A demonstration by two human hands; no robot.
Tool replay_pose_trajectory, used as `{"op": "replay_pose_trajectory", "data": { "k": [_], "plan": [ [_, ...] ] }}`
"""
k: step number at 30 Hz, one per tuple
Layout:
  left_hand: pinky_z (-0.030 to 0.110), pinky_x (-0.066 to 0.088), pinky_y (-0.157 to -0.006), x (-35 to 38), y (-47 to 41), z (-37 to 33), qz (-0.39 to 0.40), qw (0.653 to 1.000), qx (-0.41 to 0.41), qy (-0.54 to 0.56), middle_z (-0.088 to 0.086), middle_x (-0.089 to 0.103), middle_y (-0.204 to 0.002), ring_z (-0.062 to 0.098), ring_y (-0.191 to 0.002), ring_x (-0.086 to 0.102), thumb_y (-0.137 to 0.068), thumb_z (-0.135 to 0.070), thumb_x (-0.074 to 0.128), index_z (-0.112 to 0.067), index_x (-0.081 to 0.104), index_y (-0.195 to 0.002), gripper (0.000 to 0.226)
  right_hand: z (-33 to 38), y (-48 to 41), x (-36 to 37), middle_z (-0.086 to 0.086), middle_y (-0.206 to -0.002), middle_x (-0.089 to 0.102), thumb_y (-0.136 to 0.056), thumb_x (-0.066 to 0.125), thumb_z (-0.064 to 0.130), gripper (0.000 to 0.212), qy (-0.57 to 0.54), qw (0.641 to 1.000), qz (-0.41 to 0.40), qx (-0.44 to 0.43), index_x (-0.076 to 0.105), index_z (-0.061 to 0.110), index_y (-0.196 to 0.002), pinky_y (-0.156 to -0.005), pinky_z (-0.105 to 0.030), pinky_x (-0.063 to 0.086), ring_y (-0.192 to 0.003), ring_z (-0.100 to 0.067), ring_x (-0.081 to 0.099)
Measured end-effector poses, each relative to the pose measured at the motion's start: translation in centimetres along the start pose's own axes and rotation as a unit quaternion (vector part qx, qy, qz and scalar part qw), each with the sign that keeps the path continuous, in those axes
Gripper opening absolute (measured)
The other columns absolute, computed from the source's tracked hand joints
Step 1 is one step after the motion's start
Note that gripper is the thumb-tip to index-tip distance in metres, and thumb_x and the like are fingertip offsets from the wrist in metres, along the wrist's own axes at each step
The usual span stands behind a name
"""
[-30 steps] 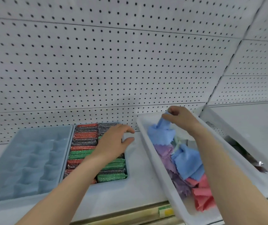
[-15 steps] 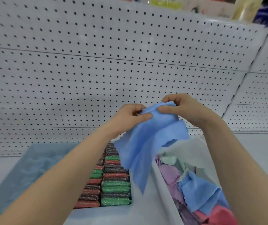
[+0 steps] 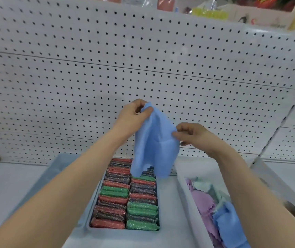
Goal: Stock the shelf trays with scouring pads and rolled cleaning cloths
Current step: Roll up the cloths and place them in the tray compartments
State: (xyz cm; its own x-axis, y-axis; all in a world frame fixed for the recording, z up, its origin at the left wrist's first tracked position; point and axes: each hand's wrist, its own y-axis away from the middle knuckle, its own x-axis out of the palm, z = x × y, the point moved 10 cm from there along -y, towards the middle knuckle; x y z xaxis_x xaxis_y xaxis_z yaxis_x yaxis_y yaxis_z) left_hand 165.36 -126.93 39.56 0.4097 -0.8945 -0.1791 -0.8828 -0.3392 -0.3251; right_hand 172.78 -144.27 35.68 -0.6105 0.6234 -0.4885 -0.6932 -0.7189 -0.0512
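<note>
A blue cleaning cloth [image 3: 154, 145] hangs unfolded in the air in front of the pegboard. My left hand [image 3: 133, 114] pinches its top corner, held higher. My right hand [image 3: 192, 135] pinches its right edge, a little lower. Below the cloth, a tray [image 3: 125, 231] holds two rows of red, green and dark glittery scouring pads [image 3: 127, 196]. To the right, a white bin [image 3: 184, 190] holds loose purple, pale green and blue cloths [image 3: 213, 208].
A pale blue divided tray [image 3: 53, 169] lies left of the pad tray, mostly hidden by my left forearm. White pegboard [image 3: 107, 68] backs the shelf. Packaged goods [image 3: 209, 13] sit on the shelf above. Another white bin wall [image 3: 275, 178] stands at the far right.
My hands have moved apart along the blue cloth: the left rose with a corner, the right dropped to the side edge. The view tilted further upward.
</note>
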Motion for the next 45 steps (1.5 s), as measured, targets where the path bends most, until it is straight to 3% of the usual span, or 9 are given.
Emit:
{"op": "replay_pose_trajectory", "data": {
  "k": [5,7,10,14,17,25,32,35,45],
  "plan": [
    [0.050,0.052,-0.087,-0.5,0.5,-0.4,-0.005,0.999,-0.007,-0.048,0.013,0.068,-0.090,0.024,-0.080,0.063,-0.076,-0.045,0.057,-0.013,0.065,-0.091,0.036,2.3,-0.5,2.9,-0.028,-0.091,0.064,-0.085,0.070,0.033,0.038,-0.031,0.999,-0.006,-0.044,0.063,0.000,-0.100,-0.075,-0.039,0.043,-0.081,-0.019,0.056],
    [0.047,0.053,-0.088,-0.6,1.0,0.1,0.012,0.998,-0.032,-0.055,0.008,0.073,-0.094,0.025,-0.090,0.069,-0.076,-0.049,0.063,-0.015,0.069,-0.095,0.040,2.7,-0.7,2.9,-0.020,-0.091,0.069,-0.090,0.067,0.024,0.026,-0.049,0.997,-0.027,-0.054,0.063,0.001,-0.101,-0.075,-0.037,0.045,-0.080,-0.018,0.060],
    [0.045,0.055,-0.086,-0.9,1.7,1.1,0.039,0.996,-0.053,-0.061,0.016,0.071,-0.096,0.017,-0.084,0.068,-0.077,-0.042,0.073,-0.008,0.070,-0.097,0.039,3.8,-0.6,2.7,-0.002,-0.076,0.064,-0.095,0.061,0.019,0.012,-0.067,0.995,-0.021,-0.069,0.062,0.008,-0.091,-0.066,-0.022,0.044,-0.071,-0.013,0.058],
    [0.024,0.052,-0.066,-3.6,2.4,0.4,-0.049,0.998,-0.026,0.030,0.001,0.069,-0.083,0.007,-0.072,0.062,-0.091,-0.021,0.066,-0.010,0.070,-0.094,0.012,3.0,0.2,3.4,-0.008,-0.073,0.047,-0.087,0.072,0.030,0.032,-0.004,0.998,0.042,-0.035,0.059,0.002,-0.079,-0.062,-0.030,0.030,-0.070,-0.018,0.040],
    [0.030,0.044,-0.071,-5.9,2.7,0.6,-0.094,0.994,-0.012,0.052,0.003,0.062,-0.081,0.013,-0.075,0.055,-0.091,-0.027,0.065,-0.013,0.070,-0.087,0.015,1.3,1.2,3.5,-0.010,-0.074,0.052,-0.086,0.074,0.027,0.039,0.022,0.997,0.075,-0.005,0.058,-0.008,-0.079,-0.069,-0.032,0.034,-0.072,-0.017,0.044],
    [0.032,0.044,-0.070,-9.8,4.4,1.7,-0.199,0.979,0.007,0.047,-0.004,0.062,-0.077,0.011,-0.071,0.053,-0.090,-0.033,0.065,-0.019,0.070,-0.083,0.016,2.3,3.1,-0.4,-0.003,-0.071,0.063,-0.087,0.070,0.018,0.012,-0.026,0.999,-0.023,-0.016,0.067,0.009,-0.079,-0.066,-0.022,0.041,-0.065,-0.014,0.052],
    [0.032,0.042,-0.068,-9.5,4.5,3.5,-0.228,0.973,-0.018,0.018,-0.008,0.059,-0.070,0.011,-0.067,0.050,-0.090,-0.029,0.065,-0.021,0.067,-0.080,0.013,2.7,2.4,-1.8,-0.006,-0.062,0.057,-0.085,0.072,0.018,0.018,-0.046,0.985,-0.169,-0.006,0.064,0.006,-0.074,-0.048,-0.024,0.037,-0.055,-0.017,0.045],
    [0.035,0.044,-0.067,-7.6,4.9,3.4,-0.214,0.976,-0.018,0.023,-0.005,0.061,-0.074,0.012,-0.067,0.052,-0.089,-0.030,0.066,-0.022,0.065,-0.081,0.012,3.1,1.8,-0.1,-0.003,-0.057,0.057,-0.086,0.073,0.020,0.025,-0.115,0.978,-0.175,0.001,0.059,0.006,-0.071,-0.044,-0.023,0.037,-0.048,-0.015,0.043],
    [0.018,0.052,-0.068,-2.5,5.8,0.1,-0.151,0.988,0.035,0.004,-0.010,0.071,-0.079,0.002,-0.072,0.065,-0.086,-0.024,0.072,-0.020,0.072,-0.085,0.004,6.4,0.4,3.7,-0.003,-0.071,0.073,-0.089,0.067,0.009,0.006,-0.207,0.963,-0.164,-0.054,0.071,0.006,-0.086,-0.065,-0.021,0.057,-0.068,-0.011,0.069]
  ]
}}
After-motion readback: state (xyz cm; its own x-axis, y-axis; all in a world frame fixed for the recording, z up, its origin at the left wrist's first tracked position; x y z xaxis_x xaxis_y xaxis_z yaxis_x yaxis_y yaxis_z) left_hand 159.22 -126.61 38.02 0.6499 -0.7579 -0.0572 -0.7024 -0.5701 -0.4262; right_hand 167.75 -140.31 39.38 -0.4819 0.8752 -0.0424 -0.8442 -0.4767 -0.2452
